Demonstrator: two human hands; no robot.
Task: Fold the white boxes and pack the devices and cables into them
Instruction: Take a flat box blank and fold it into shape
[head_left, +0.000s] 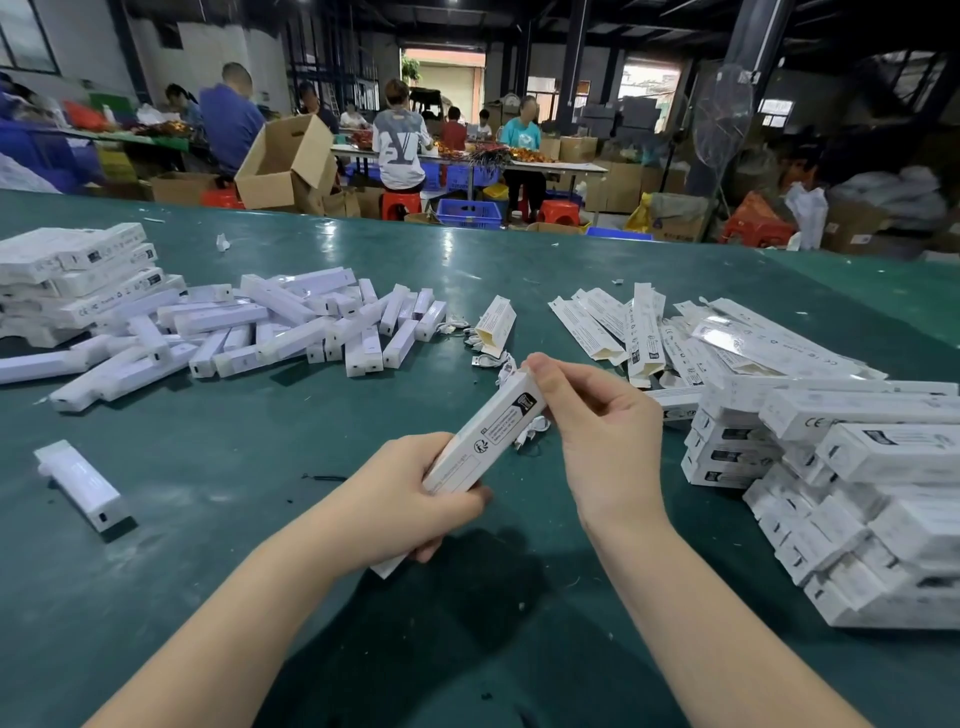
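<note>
White box (485, 441) held tilted above green table (260, 597), centre near. Left hand (410, 499) wrapped round lower half; right hand (597, 421) pinching upper end, fingers curled. Loose devices (291, 327) far left; flat boxes (649, 332) far right; packed boxes (841, 478) stacked right.

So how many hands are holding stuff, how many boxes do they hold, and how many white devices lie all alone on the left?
Hands: 2, left hand and right hand
Held white box: 1
Lone white device: 1
Total: 4
</note>
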